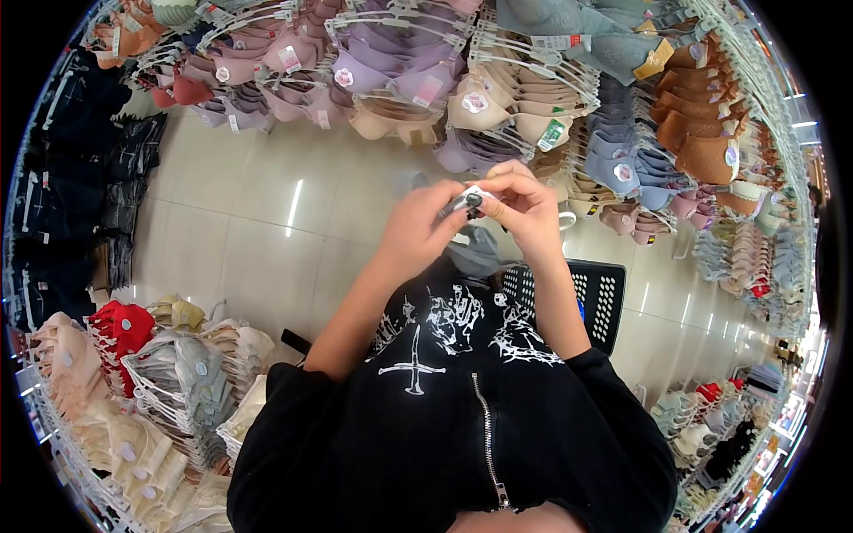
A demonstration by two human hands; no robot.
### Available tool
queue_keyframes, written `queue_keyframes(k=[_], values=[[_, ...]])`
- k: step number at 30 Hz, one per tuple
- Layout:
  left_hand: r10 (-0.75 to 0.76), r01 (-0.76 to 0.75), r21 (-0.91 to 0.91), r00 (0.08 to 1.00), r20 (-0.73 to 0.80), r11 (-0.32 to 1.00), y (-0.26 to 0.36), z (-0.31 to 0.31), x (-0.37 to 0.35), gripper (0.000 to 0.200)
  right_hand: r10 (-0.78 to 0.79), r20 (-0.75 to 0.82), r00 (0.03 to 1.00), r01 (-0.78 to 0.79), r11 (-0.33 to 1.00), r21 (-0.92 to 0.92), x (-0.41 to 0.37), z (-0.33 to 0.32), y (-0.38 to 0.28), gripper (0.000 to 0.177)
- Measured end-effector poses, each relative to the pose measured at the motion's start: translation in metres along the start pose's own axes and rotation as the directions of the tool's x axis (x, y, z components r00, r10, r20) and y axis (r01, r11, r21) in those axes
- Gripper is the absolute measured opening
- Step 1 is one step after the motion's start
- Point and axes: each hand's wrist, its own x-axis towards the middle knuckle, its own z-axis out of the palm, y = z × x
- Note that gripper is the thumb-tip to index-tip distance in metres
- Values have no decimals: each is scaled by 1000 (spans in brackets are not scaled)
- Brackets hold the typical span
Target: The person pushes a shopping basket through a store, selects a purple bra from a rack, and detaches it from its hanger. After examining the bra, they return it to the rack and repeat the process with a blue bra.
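Both hands are raised in front of the chest, close together. My left hand (pixel 426 222) is closed on a small white tag (pixel 471 193) with a dark part on it. My right hand (pixel 524 206) pinches the same tag from the other side, its fingertips near those of my left hand. Below the hands hangs a grey garment (pixel 474 252), partly hidden by my left hand; whether it is joined to the tag I cannot tell.
Racks of hanging bras (pixel 480 102) run across the top and right. More bras (pixel 191 377) hang at the lower left, with dark folded clothes (pixel 67 191) above them. A black perforated basket (pixel 604 298) stands beside my right forearm, over the tiled floor (pixel 258 213).
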Motion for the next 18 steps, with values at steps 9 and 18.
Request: queue_keyframes(k=[9,18], values=[[-213,132,-296,942,-260,946,-26,-22,-7,14,-314,-110,943,239,869,-434,0,-23,-13,19],[-426,-41,-735,792,-437,676,-45,-74,-8,21,-69,-314,947,3,979,-205,-21,-69,0,56]])
